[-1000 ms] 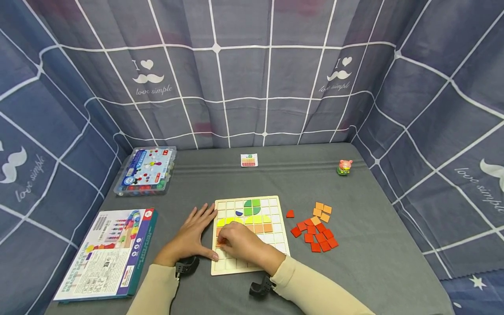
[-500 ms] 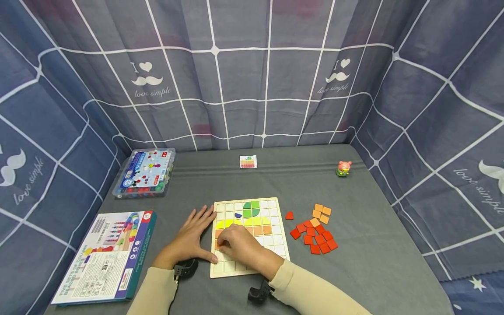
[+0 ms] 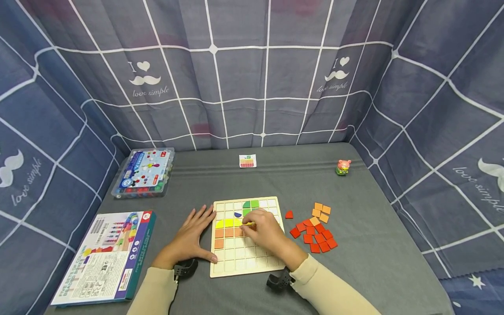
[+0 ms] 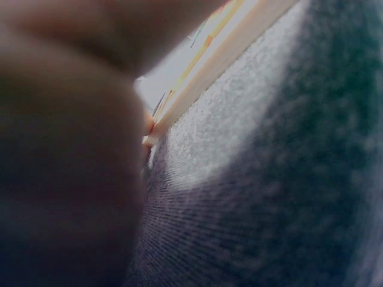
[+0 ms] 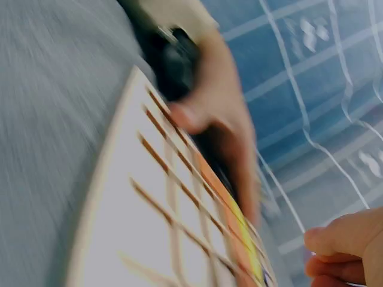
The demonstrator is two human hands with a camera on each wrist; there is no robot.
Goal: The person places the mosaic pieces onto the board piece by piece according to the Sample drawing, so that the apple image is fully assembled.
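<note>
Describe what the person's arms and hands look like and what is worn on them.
Both arms wear long cream sleeves, the left sleeve and the right sleeve, each ending at the wrist. A small black device is strapped at each wrist: one by the left hand, one by the right hand. Both hands are bare: no gloves, and no rings can be made out.

A table [image 3: 374, 245] covered with grey cloth fills the lower half of the head view. A wooden grid board [image 3: 247, 258] is laid at lower centre, with loose red and orange tiles [image 3: 315, 229] spread to its right. A printed box [image 3: 106, 256] is placed at lower left, a clear plastic case [image 3: 143, 172] above it. A small card [image 3: 247, 161] and a pig figurine [image 3: 343, 167] are set along the far edge.
</note>
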